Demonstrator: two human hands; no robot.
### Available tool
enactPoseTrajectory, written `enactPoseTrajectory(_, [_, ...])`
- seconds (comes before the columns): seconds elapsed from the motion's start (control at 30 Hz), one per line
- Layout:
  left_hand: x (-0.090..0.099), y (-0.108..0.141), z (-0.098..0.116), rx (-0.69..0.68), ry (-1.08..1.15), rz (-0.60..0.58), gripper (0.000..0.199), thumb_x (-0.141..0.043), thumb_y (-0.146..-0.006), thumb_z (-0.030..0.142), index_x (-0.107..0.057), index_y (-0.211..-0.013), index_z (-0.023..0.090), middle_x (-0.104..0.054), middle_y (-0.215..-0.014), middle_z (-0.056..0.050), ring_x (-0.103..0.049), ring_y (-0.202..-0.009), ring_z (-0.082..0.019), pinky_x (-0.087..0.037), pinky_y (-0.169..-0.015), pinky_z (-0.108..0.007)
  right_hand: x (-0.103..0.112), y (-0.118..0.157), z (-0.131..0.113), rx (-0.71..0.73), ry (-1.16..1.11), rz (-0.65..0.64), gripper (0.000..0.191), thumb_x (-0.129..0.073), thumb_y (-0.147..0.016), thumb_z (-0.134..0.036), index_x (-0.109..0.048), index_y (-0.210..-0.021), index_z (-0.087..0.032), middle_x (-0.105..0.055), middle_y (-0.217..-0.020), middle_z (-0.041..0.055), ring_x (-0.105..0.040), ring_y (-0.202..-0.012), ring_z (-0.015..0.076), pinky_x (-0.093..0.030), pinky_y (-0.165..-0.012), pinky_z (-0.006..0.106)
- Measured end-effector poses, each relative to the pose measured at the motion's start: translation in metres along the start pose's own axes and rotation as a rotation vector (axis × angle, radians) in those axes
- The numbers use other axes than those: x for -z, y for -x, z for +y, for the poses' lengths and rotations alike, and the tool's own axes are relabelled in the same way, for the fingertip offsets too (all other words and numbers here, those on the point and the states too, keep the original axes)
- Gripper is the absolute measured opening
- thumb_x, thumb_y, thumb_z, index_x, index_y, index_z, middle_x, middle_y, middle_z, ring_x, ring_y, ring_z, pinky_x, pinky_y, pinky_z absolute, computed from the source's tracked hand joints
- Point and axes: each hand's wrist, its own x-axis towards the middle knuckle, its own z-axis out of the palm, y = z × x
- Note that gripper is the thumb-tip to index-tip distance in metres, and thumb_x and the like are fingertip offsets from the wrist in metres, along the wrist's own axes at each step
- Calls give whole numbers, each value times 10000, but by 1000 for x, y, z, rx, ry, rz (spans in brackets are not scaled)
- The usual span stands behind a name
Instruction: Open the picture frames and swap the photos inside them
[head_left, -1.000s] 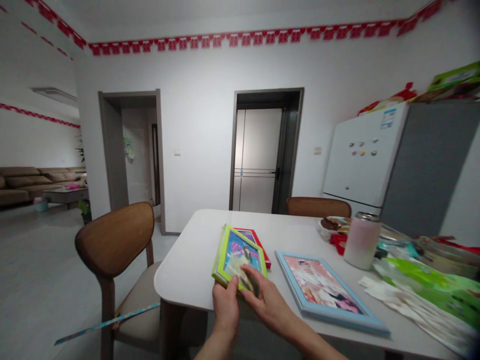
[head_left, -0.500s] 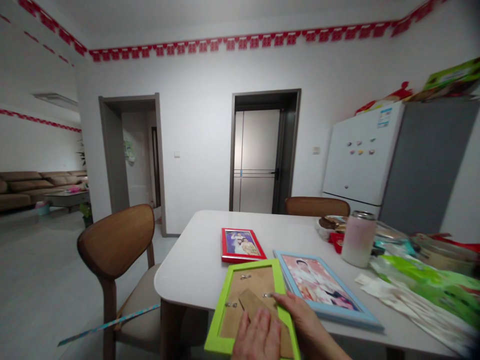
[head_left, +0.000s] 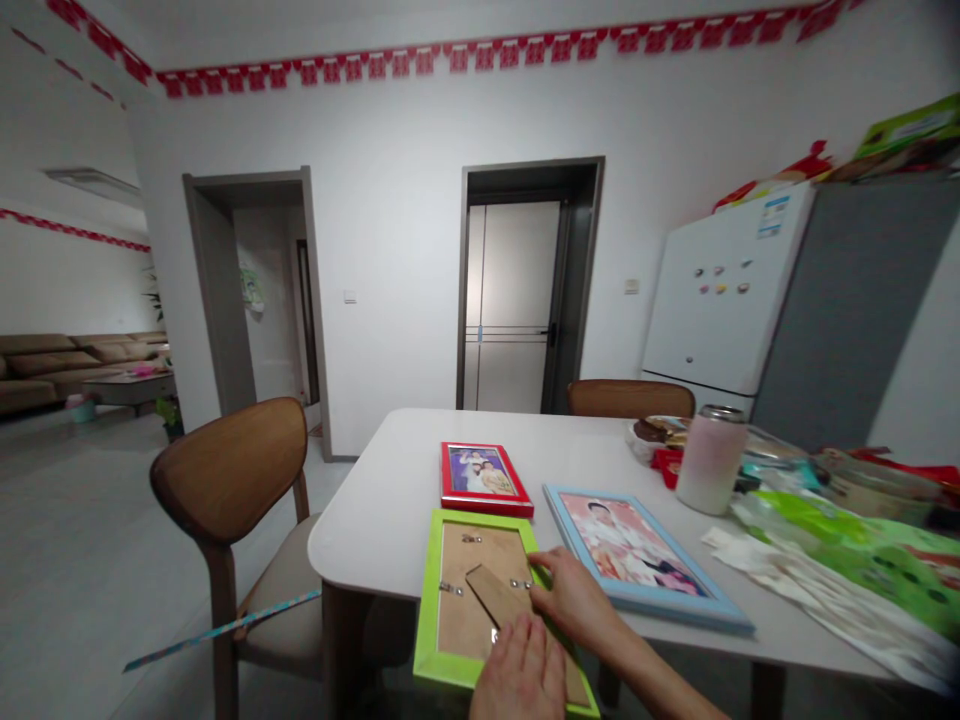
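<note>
A green picture frame [head_left: 428, 600] lies face down at the table's front edge, its lower part jutting out over the edge. Its brown backboard [head_left: 459, 625] has small metal clips and a slanted stand leg [head_left: 489, 592]. My left hand [head_left: 521, 668] rests with fingers extended flat across the lower backboard and the leg; its thumb is hidden. At the frame's right side, my right hand [head_left: 574, 592] grips the edge, fingertips beside a metal clip [head_left: 520, 585]. Behind lies a red picture frame [head_left: 487, 508], photo up. To the right is a light blue picture frame [head_left: 675, 612], also photo up.
A pink and white bottle [head_left: 711, 460] stands on the white table [head_left: 375, 520]. White gloves or cloth [head_left: 810, 590] and a green plastic package [head_left: 885, 560] lie at the right. Wooden chairs stand at the left [head_left: 232, 480] and behind the table [head_left: 630, 398].
The green frame has tilted flatter and turned slightly, now sitting against the table beside the red frame. My right fingers have shifted along its right edge. The view has tipped slightly downward.
</note>
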Motion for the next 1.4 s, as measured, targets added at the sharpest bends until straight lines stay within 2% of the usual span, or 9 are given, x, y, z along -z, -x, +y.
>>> enactPoseTrajectory(0.13, [27,5,5,53,12,-139,503,-490,-687,115,-432,-1187,122,-359,-1267,-154,-285,-1192,-279,-230,-1002,-419,0,-3,-3,44,-1,-16,300,-438,-615,-153,-647,-830,-147,-541,-1040,118,-524,-945,189,-352,-845,259])
enactPoseTrajectory(0.27, [61,22,-15,145,-43,-104,678,-657,-559,251,-419,-1184,139,-338,-1298,-149,-260,-1206,-291,-138,-1010,-460,0,-6,-5,78,-30,-34,257,-421,-646,-150,-657,-748,-162,-569,-917,88,-546,-850,169,-381,-772,241])
enactPoseTrajectory(0.43, [81,39,-38,170,-18,-68,453,-649,-586,293,-527,-1012,197,-390,-1281,-74,-295,-1195,-218,-153,-1011,-382,0,-8,-10,78,6,-17,248,-413,-679,-166,-655,-731,-184,-564,-816,66,-549,-743,153,-386,-689,227])
enactPoseTrajectory(0.63, [86,41,-39,196,59,-67,450,-668,-569,237,-531,-996,203,-443,-1234,-63,-356,-1146,-204,-241,-971,-299,0,-10,-14,63,138,-5,252,-392,-722,-203,-641,-764,-195,-566,-831,75,-545,-717,164,-384,-651,249])
enactPoseTrajectory(0.8, [85,39,-39,189,25,-50,564,-660,-565,255,-466,-1087,169,-466,-1178,-83,-398,-1082,-231,-274,-934,-310,1,-3,-26,142,42,25,282,-404,-733,-226,-635,-892,-200,-575,-963,90,-497,-920,203,-359,-808,302])
enactPoseTrajectory(0.87, [83,37,-40,177,10,-25,624,-667,-558,288,-430,-1119,153,-436,-1196,-93,-364,-1103,-240,-250,-945,-317,5,4,-36,226,-67,-62,280,-417,-720,-218,-637,-892,-222,-560,-1016,72,-486,-958,190,-347,-849,300])
enactPoseTrajectory(1.0, [82,32,-41,142,-7,-12,398,-680,-529,334,-533,-871,193,-473,-1084,-30,-429,-983,-215,-312,-871,-303,17,17,-53,326,-246,-344,293,-500,-611,-151,-653,-839,-253,-488,-1150,42,-427,-1079,185,-304,-921,305])
enactPoseTrajectory(1.1, [83,29,-40,132,-7,-9,328,-694,-503,316,-529,-758,192,-467,-1048,-10,-436,-940,-198,-324,-839,-290,19,21,-55,304,-299,-407,274,-532,-577,-140,-667,-791,-246,-433,-1217,41,-376,-1138,198,-255,-960,337])
enactPoseTrajectory(1.4, [70,29,-49,123,91,75,334,-741,-464,272,-496,-674,185,-506,-970,8,-445,-882,-170,-346,-758,-242,2,14,-54,239,-335,-226,128,-540,-633,-217,-659,-680,-214,-541,-1066,50,-477,-1010,183,-336,-883,305])
